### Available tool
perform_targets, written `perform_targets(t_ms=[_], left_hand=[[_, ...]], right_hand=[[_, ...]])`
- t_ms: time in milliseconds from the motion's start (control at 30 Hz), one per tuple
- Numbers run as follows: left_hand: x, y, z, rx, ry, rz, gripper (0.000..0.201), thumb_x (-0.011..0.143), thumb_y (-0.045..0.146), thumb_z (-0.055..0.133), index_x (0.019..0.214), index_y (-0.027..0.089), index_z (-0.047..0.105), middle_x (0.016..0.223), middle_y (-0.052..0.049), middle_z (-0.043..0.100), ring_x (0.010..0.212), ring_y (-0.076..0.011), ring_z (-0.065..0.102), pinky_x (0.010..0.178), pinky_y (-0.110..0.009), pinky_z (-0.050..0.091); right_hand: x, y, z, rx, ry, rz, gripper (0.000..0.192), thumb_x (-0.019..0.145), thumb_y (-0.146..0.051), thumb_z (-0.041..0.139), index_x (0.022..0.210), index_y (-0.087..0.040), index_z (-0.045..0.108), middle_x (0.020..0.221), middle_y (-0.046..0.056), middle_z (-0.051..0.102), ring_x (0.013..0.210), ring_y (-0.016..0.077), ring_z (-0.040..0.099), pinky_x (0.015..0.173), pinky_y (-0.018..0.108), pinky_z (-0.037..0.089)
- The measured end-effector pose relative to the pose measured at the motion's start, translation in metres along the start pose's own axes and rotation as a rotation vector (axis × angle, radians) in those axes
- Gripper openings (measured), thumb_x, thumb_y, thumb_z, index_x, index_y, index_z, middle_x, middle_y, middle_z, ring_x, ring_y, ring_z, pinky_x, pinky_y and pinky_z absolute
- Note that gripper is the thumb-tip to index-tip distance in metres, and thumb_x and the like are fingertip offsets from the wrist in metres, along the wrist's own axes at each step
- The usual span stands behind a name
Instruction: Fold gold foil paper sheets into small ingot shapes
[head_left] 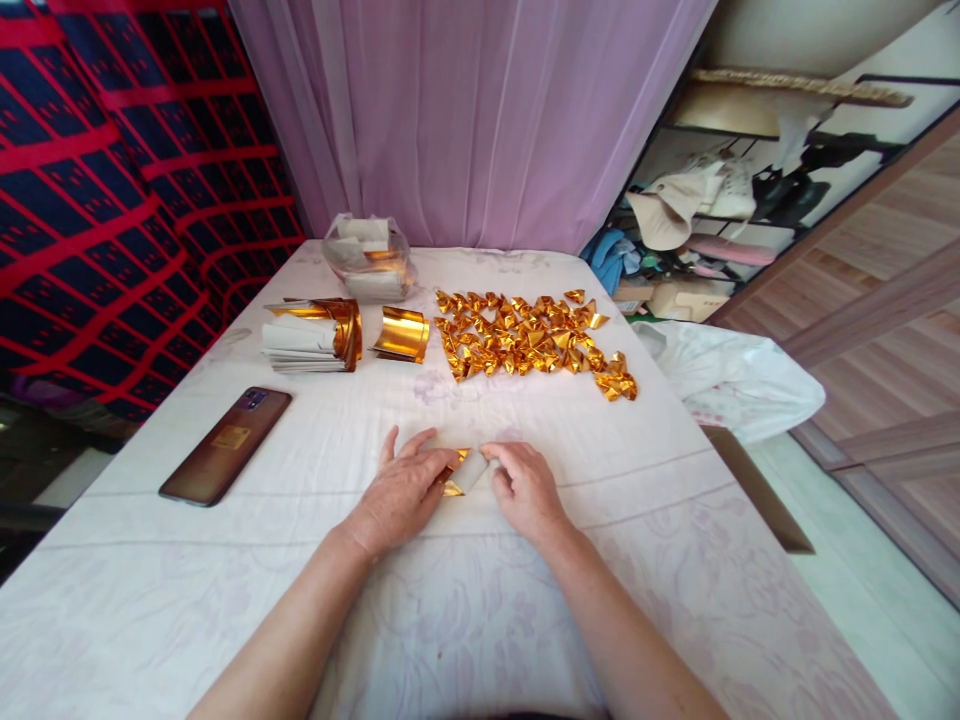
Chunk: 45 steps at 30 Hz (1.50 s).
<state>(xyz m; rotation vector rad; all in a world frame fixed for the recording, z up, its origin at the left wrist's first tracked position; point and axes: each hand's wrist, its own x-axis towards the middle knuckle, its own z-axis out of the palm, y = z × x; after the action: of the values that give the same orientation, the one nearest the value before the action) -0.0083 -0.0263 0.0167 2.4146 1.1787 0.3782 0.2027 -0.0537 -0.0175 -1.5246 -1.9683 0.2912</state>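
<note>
Gold-and-grey paper [470, 473] lies on the table [637, 600], left hand [403, 492] pressing its left end with spread fingers, right hand [531, 490] pinching its right end; folded gold pieces [527, 338] beyond

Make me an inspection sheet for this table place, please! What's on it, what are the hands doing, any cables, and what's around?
Surface: pale patterned tablecloth, with creases.
Job's things: gold-and-grey paper between the hands; folded gold pieces spread beyond; large paper stack, small gold stack and clear bag with paper inside.
Clutter: phone, lying face down at the left.
Hands: left hand on the paper's left end; right hand has fingertips at its right end; grip unclear.
Cables: nothing seen.
Surroundings: purple curtain behind, red-and-dark cloth left, white bag right.
</note>
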Motion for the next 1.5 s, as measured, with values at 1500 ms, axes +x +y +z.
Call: perform_targets(t_ms=[1500], left_hand=[[-0.028, 0.012, 0.016, 0.136, 0.216, 0.088, 0.014, 0.09, 0.023, 0.056, 0.091, 0.022, 0.07, 0.114, -0.007, 0.068, 0.111, -0.0251, 0.06, 0.099, -0.048, 0.045]], right_hand=[[-0.008, -0.027, -0.009, 0.05, -0.125, -0.299, 0.014, 0.091, -0.017, 0.057, 0.087, -0.024, 0.069, 0.101, 0.003, 0.072, 0.093, 0.0183, 0.063, 0.084, 0.036, 0.047]])
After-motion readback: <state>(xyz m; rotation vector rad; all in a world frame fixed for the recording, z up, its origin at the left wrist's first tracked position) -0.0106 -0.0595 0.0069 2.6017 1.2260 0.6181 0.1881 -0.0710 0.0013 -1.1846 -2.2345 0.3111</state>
